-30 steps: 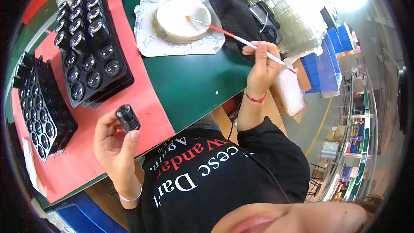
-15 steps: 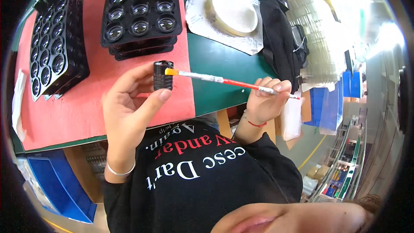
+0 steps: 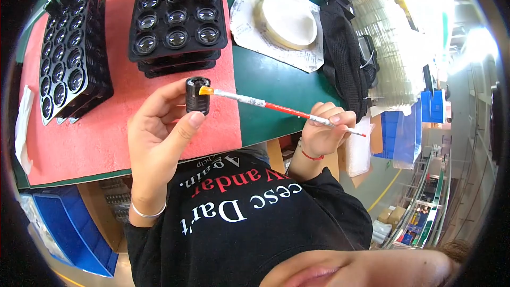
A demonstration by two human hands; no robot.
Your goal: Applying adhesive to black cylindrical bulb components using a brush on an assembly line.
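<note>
Between thumb and fingers, my left hand [image 3: 159,130] holds a short black ribbed lens barrel [image 3: 197,102] upright above the pink mat. My right hand [image 3: 328,127] pinches the far end of a thin paintbrush [image 3: 287,110] with a red handle wrapped in pale tape. The brush's orange bristles overlap the barrel's upper rim; whether they touch its inside or only its edge I cannot tell. Beyond my left hand a stack of black trays [image 3: 178,52] carries rows of lens barrels, several standing raised at the back.
A second stack of black lens trays [image 3: 66,69] stands at the left of the pink mat [image 3: 119,149]. Right of the mat, a round white dish [image 3: 289,21] rests on printed paper. A black mesh bag [image 3: 345,56] lies beside it. Blue bins [image 3: 74,228] sit below the table.
The brush's bristle end has shifted slightly left and its handle end has dipped. The barrel has moved a little left, its open top now showing more. Both hands keep their grips.
</note>
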